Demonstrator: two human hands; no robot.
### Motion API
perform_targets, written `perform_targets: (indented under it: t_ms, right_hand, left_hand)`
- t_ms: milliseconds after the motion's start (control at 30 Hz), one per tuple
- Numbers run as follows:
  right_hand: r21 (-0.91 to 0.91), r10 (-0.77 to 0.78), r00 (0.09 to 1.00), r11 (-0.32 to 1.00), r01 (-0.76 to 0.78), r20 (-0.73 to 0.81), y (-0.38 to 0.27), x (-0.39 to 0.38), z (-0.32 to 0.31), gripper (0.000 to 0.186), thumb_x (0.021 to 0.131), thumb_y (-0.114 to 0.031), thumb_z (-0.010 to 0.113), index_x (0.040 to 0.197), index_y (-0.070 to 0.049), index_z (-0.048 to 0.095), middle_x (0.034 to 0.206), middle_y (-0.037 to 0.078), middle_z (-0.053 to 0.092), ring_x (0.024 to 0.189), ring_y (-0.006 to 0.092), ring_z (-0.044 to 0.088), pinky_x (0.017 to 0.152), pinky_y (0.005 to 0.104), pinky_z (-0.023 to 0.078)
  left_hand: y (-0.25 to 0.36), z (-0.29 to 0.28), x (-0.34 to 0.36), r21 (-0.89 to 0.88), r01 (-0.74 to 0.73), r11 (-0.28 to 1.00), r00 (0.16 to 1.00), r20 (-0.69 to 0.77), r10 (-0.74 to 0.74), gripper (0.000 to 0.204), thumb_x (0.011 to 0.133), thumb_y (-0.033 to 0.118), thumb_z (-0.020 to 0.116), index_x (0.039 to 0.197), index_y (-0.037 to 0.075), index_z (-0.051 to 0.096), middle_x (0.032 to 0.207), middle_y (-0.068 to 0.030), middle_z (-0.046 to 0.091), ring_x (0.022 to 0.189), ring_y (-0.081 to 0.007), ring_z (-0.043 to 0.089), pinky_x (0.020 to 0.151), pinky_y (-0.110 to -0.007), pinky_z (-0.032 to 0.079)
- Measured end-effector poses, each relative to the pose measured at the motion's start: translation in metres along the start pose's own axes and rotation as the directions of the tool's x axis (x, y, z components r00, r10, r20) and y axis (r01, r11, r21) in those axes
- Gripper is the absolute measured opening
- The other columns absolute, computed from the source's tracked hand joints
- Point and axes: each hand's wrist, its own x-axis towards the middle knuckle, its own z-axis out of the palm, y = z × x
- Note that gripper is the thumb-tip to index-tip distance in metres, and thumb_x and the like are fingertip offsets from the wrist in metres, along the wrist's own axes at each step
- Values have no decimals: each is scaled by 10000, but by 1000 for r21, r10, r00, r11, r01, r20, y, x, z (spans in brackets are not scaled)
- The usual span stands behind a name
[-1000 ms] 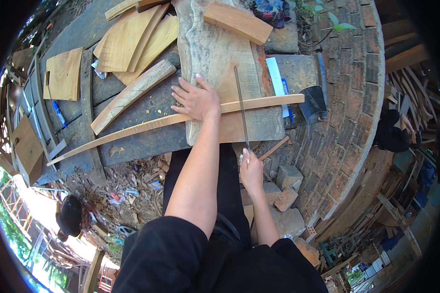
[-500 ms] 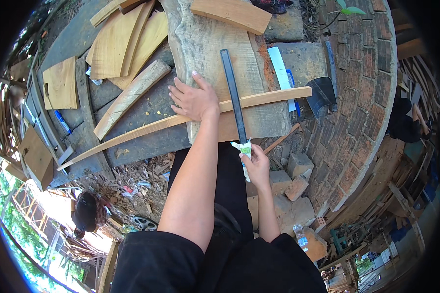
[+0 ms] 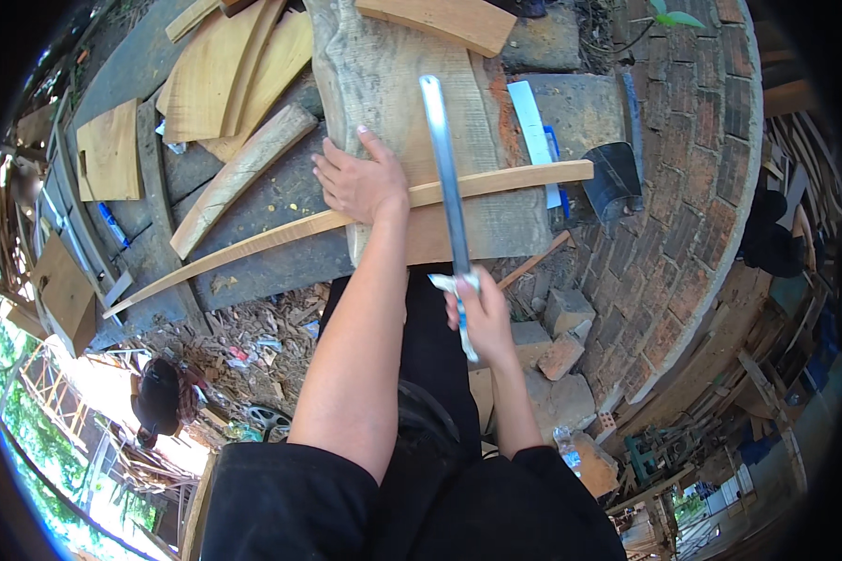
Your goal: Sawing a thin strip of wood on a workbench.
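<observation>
My left hand (image 3: 363, 179) lies open, fingers spread, on a long narrow wood strip (image 3: 505, 179) and the broad rough slab (image 3: 393, 75) beneath it. The strip crosses the slab and extends down to the left. My right hand (image 3: 480, 316) grips a long flat metal blade (image 3: 444, 178) by an end wrapped in crumpled pale paper or plastic (image 3: 468, 346). The blade points upward over the strip; whether it touches the wood I cannot tell. A white straight strip (image 3: 531, 131), a blue object beside it and a dark curved scraper-like piece (image 3: 613, 182) lie to the right.
Several board offcuts (image 3: 206, 75) and a rough curved piece (image 3: 239, 182) lie at left on the dark slab surface (image 3: 290, 257), near a blue pen (image 3: 112, 224). A curved brick edge (image 3: 683, 215) runs down the right. Other people (image 3: 159, 397) (image 3: 767, 234) are at both sides.
The blade in my right hand has turned from edge-on to its broad, shiny face, and its tip reaches farther up. My left hand stays on the wood.
</observation>
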Motion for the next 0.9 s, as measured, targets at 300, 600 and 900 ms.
perform_targets:
  t_ms: [300,600,900]
  right_hand:
    - [-305,41,924,938,-167,-380,54,-151,-105,162,954,-185,444,848,-63,463,594,-24,465,476,36,408,418,186,317]
    - [-286,103,960,941,-179,-261,59,-87,-106,192,932,-219,499,854,-43,503,596,-15,491,510,57,460,447,222,351]
    - [-68,205,979,976,-206,-12,49,-72,-113,187,906,-151,539,967,12,609,768,44,613,616,64,509,551,197,404]
  left_hand:
    - [7,-4,-1,-33,26,999,999,35,-25,588,864,485,442,1265,55,448,1339,-193,417,1246,-313,392,985,-426,335]
    - [7,-4,-4,-45,23,999,999,33,-21,589,859,488,444,1256,53,458,1324,-192,432,1242,-309,396,979,-428,342]
    - [7,-7,-5,-56,16,998,999,34,-14,584,850,496,448,1225,50,481,1304,-182,455,1226,-303,412,965,-429,351]
